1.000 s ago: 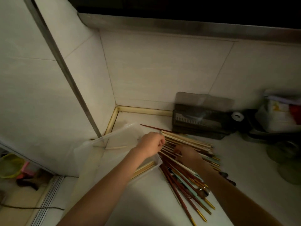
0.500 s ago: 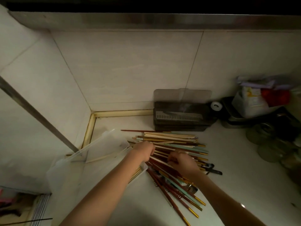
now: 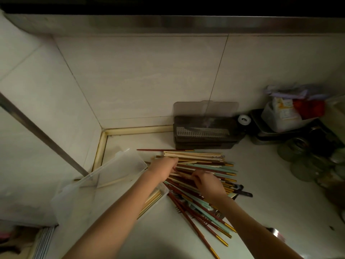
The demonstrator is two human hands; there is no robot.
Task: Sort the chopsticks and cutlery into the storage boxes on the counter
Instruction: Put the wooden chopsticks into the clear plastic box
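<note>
1. Desk (image 3: 261,174) corner hemmed by tiled walls (image 3: 149,81) at back and left; no passage there.
2. Clear storage box (image 3: 119,171) lies slantwise at left, against the left wall, just beside the chopstick pile (image 3: 201,165).
3. Dark storage box (image 3: 203,133) with raised lid stands against the back wall, just behind the pile.
4. Bare desk strip between pile and jars (image 3: 302,165) at right.
5. Near edge of the desk open below the pile.
6. Both hands, left (image 3: 162,170) and right (image 3: 209,182), occupy the pile's middle.

Dim, warm-tinted picture; dark corners, wide-angle edge bending.
</note>
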